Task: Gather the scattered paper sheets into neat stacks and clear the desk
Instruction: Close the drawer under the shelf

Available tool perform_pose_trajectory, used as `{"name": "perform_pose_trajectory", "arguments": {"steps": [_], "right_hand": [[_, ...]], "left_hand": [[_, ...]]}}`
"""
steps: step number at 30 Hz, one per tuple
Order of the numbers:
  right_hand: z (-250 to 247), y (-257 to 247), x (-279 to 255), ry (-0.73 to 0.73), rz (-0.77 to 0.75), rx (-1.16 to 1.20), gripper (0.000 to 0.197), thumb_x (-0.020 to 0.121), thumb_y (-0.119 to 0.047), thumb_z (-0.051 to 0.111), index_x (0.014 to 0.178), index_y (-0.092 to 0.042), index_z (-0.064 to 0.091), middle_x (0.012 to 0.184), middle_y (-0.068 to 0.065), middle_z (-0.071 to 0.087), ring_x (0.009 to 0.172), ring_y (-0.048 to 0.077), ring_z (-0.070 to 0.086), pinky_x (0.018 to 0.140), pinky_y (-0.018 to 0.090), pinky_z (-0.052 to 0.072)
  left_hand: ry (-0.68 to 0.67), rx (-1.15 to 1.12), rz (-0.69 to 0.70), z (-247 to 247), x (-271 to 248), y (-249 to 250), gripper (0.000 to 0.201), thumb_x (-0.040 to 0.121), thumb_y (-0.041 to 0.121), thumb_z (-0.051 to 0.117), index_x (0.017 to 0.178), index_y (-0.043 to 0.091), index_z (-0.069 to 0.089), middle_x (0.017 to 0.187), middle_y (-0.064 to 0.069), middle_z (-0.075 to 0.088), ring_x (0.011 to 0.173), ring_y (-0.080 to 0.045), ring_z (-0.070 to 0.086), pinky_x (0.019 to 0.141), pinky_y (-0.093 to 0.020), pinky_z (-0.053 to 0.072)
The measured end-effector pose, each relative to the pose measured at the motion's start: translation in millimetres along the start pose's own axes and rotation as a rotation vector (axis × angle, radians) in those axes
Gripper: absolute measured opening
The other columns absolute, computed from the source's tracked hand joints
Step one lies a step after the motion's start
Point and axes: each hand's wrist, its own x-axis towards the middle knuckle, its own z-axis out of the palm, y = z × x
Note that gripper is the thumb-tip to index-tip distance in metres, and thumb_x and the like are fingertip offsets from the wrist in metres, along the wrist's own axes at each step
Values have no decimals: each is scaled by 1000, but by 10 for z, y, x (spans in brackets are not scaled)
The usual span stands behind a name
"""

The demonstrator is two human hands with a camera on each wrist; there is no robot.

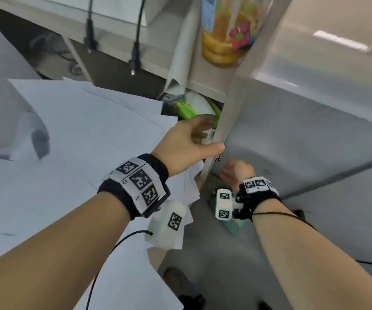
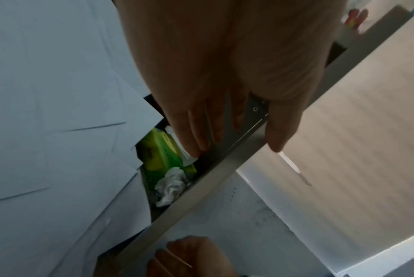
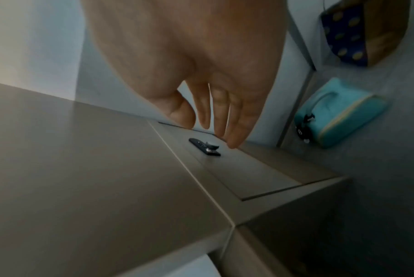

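Observation:
White paper sheets (image 1: 79,130) lie scattered and overlapping across the desk at left, also visible in the left wrist view (image 2: 46,93). A few sheets (image 1: 188,191) hang over the desk's right edge. My left hand (image 1: 203,135) (image 2: 239,142) straddles the edge of an upright beige panel (image 1: 227,113). Its straight fingers (image 2: 201,138) reach into the gap beside the sheets, and its thumb lies on the panel's outer side. My right hand (image 1: 236,173) (image 3: 208,129) is lower, under the desk, with loose fingers holding nothing, close to a black latch (image 3: 204,147).
In the gap lie a green packet (image 2: 158,150) and a crumpled tissue (image 2: 171,185). A teal pouch (image 3: 338,112) sits on the floor by the right hand. A jar of colourful items (image 1: 225,36) stands on the shelf above. Two black cables (image 1: 135,52) hang behind the desk.

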Motion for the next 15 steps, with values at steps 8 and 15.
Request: {"name": "perform_pose_trajectory", "arguments": {"steps": [8, 15], "right_hand": [[225, -27, 184, -5, 33, 131, 8, 87, 1, 56, 86, 2, 64, 109, 29, 65, 105, 42, 67, 89, 57, 55], [164, -12, 316, -52, 100, 241, 7, 93, -3, 56, 97, -1, 61, 135, 29, 54, 129, 42, 50, 99, 55, 50]], "left_hand": [[4, -72, 131, 85, 61, -1, 36, 90, -3, 67, 121, 13, 70, 112, 6, 76, 105, -1, 69, 92, -13, 50], [7, -98, 134, 125, 48, 14, 34, 90, -3, 67, 118, 16, 70, 109, 6, 77, 102, 1, 69, 87, -12, 50]]}}
